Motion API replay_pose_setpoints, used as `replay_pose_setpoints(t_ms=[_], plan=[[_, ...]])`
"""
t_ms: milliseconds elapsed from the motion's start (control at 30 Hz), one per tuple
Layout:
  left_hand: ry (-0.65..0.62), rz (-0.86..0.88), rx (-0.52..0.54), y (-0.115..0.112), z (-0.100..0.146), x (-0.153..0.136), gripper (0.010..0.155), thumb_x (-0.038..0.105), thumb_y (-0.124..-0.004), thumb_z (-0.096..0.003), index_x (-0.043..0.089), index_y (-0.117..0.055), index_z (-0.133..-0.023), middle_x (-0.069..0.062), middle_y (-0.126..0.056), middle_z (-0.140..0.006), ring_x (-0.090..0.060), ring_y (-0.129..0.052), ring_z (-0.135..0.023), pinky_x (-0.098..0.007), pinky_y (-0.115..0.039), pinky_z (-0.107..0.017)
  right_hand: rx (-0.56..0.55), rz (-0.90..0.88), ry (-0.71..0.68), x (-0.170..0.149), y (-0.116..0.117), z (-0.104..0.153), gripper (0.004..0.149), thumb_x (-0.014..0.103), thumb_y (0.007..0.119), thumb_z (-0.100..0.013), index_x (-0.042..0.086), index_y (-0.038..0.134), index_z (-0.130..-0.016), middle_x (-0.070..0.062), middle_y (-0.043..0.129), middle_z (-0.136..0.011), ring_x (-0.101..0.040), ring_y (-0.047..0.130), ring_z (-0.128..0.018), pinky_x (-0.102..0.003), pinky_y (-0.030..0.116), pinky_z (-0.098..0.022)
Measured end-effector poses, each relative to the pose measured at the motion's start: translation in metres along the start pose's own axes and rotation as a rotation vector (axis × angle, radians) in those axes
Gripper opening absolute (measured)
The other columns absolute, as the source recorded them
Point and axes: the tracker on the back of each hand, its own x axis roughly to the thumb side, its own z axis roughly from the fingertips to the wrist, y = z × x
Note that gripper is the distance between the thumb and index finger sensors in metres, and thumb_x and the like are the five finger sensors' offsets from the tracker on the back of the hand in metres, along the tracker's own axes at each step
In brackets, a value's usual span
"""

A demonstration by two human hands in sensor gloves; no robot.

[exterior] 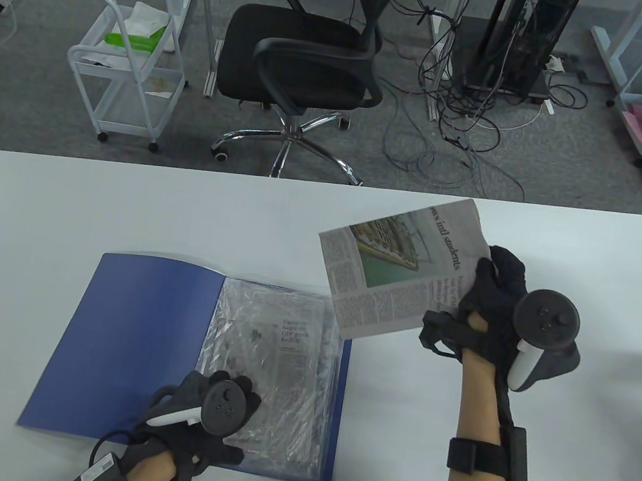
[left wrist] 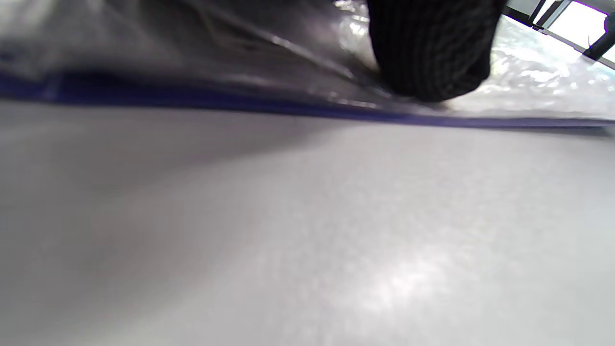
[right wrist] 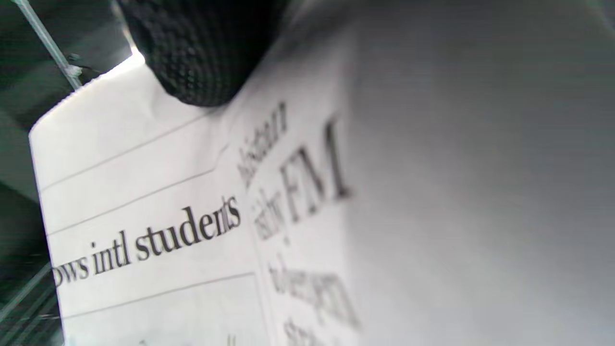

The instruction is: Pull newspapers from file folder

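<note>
A blue file folder [exterior: 125, 339] lies open on the white table, its clear plastic sleeves [exterior: 275, 364] holding another printed sheet. My left hand [exterior: 216, 410] presses flat on the sleeves near the folder's front edge; in the left wrist view a gloved fingertip [left wrist: 427, 53] rests on the plastic above the blue edge [left wrist: 192, 98]. My right hand [exterior: 496, 299] grips a folded newspaper [exterior: 400, 268] by its right side and holds it above the table, right of the folder. The right wrist view shows the page [right wrist: 158, 230] close up under a fingertip [right wrist: 197, 53].
The white table [exterior: 588, 276] spreads around the folder. Beyond its far edge stand a black office chair [exterior: 304, 55], a white wire cart [exterior: 125, 67] and a tangle of cables [exterior: 461, 117] on the floor.
</note>
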Motion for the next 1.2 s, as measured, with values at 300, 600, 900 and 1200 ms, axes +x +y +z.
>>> replay_pose_setpoints(t_ms=[300, 600, 900, 1200], plan=[[-0.003, 0.001, 0.004, 0.0, 0.0, 0.0, 0.083, 0.047, -0.078, -0.0438, 0.024, -0.033, -0.11, -0.005, -0.014, -0.114, -0.047, -0.014, -0.101, -0.064, -0.026, -0.067, -0.034, 0.145, 0.193, -0.109, -0.011, -0.02, 0.038, 0.032, 0.083, -0.038, 0.032, 0.084, -0.076, -0.002, 0.103, -0.062, -0.016, 0.108, -0.022, -0.038, 0.091, -0.016], [-0.002, 0.007, -0.001, -0.001, 0.0, -0.001, 0.083, 0.047, -0.078, -0.0441, 0.024, -0.032, -0.11, -0.005, -0.013, -0.114, -0.047, -0.013, -0.101, -0.064, -0.026, -0.067, -0.065, 0.359, 0.189, -0.14, -0.01, -0.025, 0.046, 0.036, 0.086, -0.037, 0.029, 0.08, -0.082, 0.0, 0.103, -0.066, -0.02, 0.112, -0.038, -0.044, 0.092, -0.03], [-0.003, 0.007, -0.001, -0.001, 0.0, -0.001, 0.084, 0.047, -0.077, -0.0443, 0.023, -0.031, -0.11, -0.005, -0.013, -0.114, -0.047, -0.013, -0.101, -0.064, -0.025, -0.067, -0.008, 0.528, -0.169, -0.071, -0.001, -0.005, 0.06, 0.049, 0.08, -0.039, 0.033, 0.067, -0.094, -0.003, 0.076, -0.1, -0.034, 0.085, -0.089, -0.06, 0.068, -0.063], [-0.002, -0.002, -0.002, -0.001, 0.001, 0.0, 0.084, 0.047, -0.077, -0.0443, 0.023, -0.031, -0.11, -0.006, -0.013, -0.114, -0.048, -0.014, -0.101, -0.064, -0.026, -0.067, 0.098, 0.477, -0.473, 0.014, 0.005, 0.045, 0.054, 0.052, 0.076, -0.04, 0.04, 0.071, -0.092, 0.002, 0.077, -0.103, -0.032, 0.083, -0.095, -0.06, 0.066, -0.068]])
